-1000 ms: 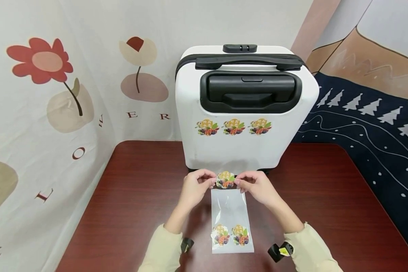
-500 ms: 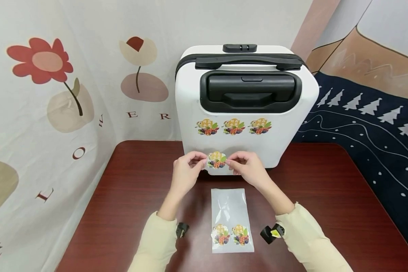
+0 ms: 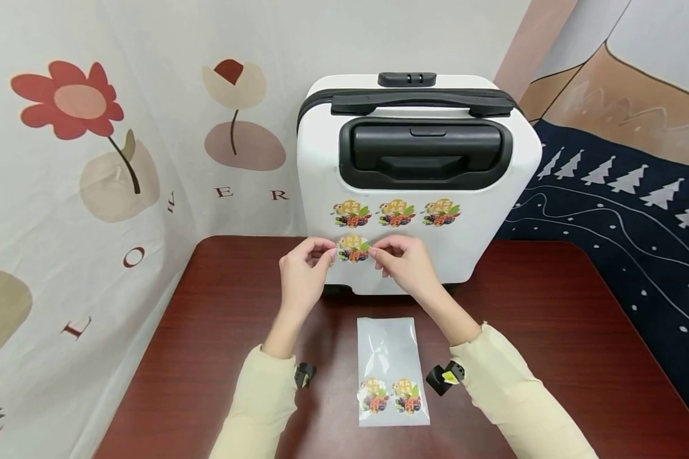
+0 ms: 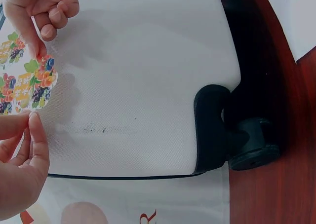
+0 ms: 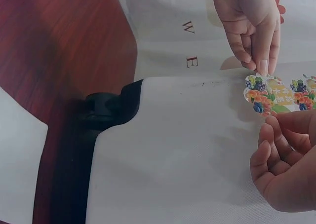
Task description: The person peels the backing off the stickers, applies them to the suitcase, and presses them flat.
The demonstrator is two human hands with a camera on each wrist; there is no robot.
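A fruit sticker (image 3: 353,248) with yellow lettering is stretched between both hands, just below the leftmost of three matching stickers (image 3: 396,213) on the white suitcase (image 3: 430,255). My left hand (image 3: 302,271) pinches its left edge between thumb and index finger. At the opposite edge, my right hand (image 3: 406,262) pinches it the same way, its other fingers curled loosely. In the left wrist view the held sticker (image 4: 42,83) is close over the suitcase's textured face, and shadows of the hands fall beside it. The right wrist view shows the sticker (image 5: 261,93) between both sets of fingertips.
A glossy backing sheet (image 3: 387,350) bearing two more fruit stickers lies on the dark red table (image 3: 207,357) in front of the suitcase. The suitcase has a black handle (image 3: 425,153) and a black wheel (image 4: 254,145). Printed cloth (image 3: 149,95) hangs behind.
Both hands have carried the sticker from above the backing sheet's top edge up and left to the suitcase face, under the left sticker of the row. The sheet stays in place.
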